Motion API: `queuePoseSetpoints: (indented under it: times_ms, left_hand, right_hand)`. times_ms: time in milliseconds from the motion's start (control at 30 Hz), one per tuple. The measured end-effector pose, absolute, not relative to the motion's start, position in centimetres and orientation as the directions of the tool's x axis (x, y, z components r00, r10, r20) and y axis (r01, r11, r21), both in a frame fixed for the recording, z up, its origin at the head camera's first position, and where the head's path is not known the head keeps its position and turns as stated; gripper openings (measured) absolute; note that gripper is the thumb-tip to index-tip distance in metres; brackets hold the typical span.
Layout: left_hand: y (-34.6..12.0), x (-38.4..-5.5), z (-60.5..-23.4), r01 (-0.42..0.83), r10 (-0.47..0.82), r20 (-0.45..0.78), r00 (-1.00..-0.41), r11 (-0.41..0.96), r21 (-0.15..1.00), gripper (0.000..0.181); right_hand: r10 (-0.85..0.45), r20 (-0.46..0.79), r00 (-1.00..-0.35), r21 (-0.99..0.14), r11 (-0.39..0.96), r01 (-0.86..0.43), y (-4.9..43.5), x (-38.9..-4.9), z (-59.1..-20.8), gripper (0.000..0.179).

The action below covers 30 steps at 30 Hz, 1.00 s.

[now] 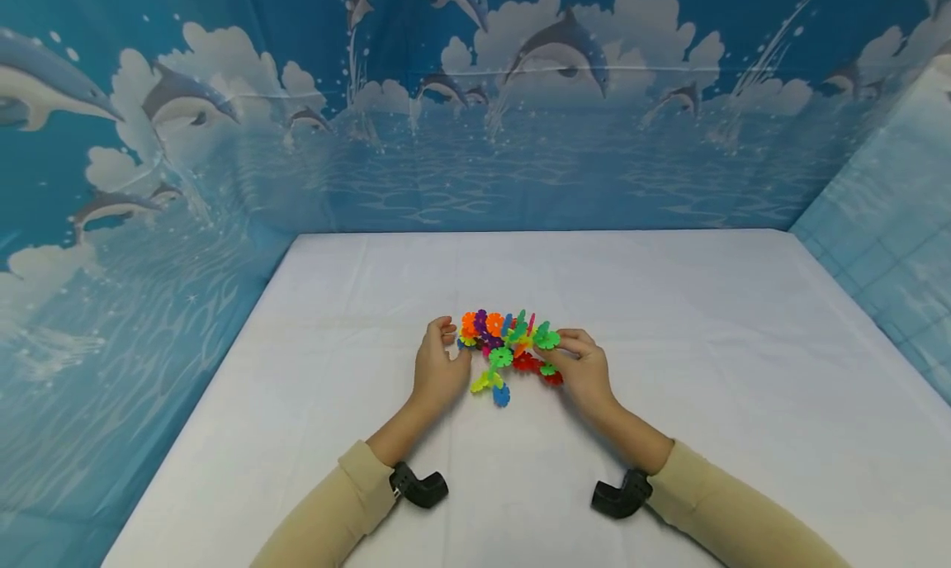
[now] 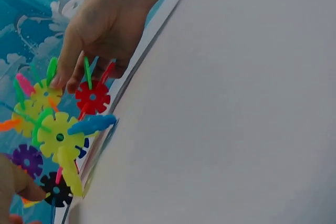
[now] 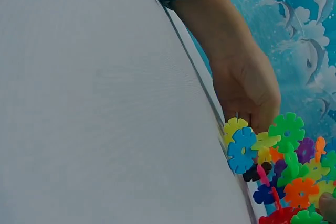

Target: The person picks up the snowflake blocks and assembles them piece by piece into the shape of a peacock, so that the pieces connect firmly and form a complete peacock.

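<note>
Between the two hands is a cluster of interlocking plastic snowflake discs (image 1: 501,356) in many colours, joined at odd angles. My left hand (image 1: 440,368) holds its left end with curled fingers, and in the left wrist view a fingertip meets the black disc (image 2: 56,190). On the other side my right hand (image 1: 585,374) pinches the cluster near a green disc (image 1: 546,337). The right thumb lies by a yellow disc (image 2: 46,94), with a red disc (image 2: 93,97) close to the fingers. A blue disc (image 3: 242,150) sticks out at the near end. Some fingertips are hidden behind discs.
A white cloth covers the table (image 1: 713,320). Behind and beside it hangs a blue dolphin-print curtain (image 1: 520,163). Each wrist wears a black camera mount, one on the left (image 1: 422,487) and another on the right (image 1: 622,495), below beige sleeves (image 1: 327,502).
</note>
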<state>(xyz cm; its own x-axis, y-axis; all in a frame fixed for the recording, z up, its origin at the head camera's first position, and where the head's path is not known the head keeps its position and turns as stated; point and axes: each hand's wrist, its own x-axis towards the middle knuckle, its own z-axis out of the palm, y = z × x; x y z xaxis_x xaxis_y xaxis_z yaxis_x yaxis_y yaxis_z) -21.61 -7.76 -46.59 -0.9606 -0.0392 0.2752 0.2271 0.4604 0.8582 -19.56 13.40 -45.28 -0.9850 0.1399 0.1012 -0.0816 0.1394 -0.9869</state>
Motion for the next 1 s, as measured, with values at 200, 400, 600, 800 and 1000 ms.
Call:
queuePoseSetpoints:
  times_ms: [200,400,600,800,1000]
  left_hand:
    - [-8.9,-23.4,-46.5,0.206,0.193,0.129,-0.973,0.465,0.861,0.061]
    - [-9.2,-24.4,-46.5,0.258,0.251,0.148,-0.956,0.488,0.834,0.047]
    - [-9.4,-24.6,-46.5,0.336,0.324,0.180,-0.929,0.529,0.779,0.047]
    - [-9.3,-24.6,-46.4,0.336,0.343,0.152,-0.927,0.580,0.742,0.042]
    - [-9.3,-24.5,-46.6,0.333,0.363,0.136,-0.922,0.562,0.757,0.042]
  right_hand:
    - [0.135,0.087,-0.987,-0.992,0.098,-0.074,13.3,-19.5,-45.6,0.017]
    - [0.112,0.096,-0.989,-0.992,0.091,-0.086,13.3,-19.5,-45.8,0.019]
    - [0.049,0.082,-0.995,-0.988,0.134,-0.075,13.5,-19.5,-46.0,0.027]
    - [-0.049,0.012,-0.999,-0.991,0.136,-0.019,13.6,-19.4,-45.8,0.029]
    - [-0.081,-0.010,-0.997,-0.985,0.172,-0.004,13.7,-19.5,-45.8,0.034]
